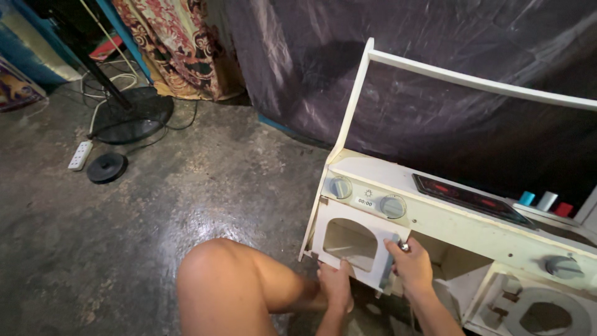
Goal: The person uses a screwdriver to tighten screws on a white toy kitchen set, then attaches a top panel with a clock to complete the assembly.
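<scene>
Head view of a white toy kitchen point(435, 218) standing on a grey concrete floor point(186, 186). The left hand point(336, 283) grips the lower edge of the small oven door point(351, 242), fingers closed on the panel. The right hand point(410, 264) is closed on the door's right edge, near its grey handle point(388, 264), with a small metal piece point(404, 247) showing at the fingertips. The door has a rounded window opening and hangs slightly tilted at the unit's left front. Above it sit two grey knobs point(340, 187) with a small white rectangular label point(365, 202) between them. A black hob plate point(469, 199) with red rings lies on top; blue, grey and red cups point(546, 201) stand at the far right. A bare knee point(217, 274) fills the foreground. A white power strip point(79, 155) and a black fan base point(134, 115) lie at the far left
</scene>
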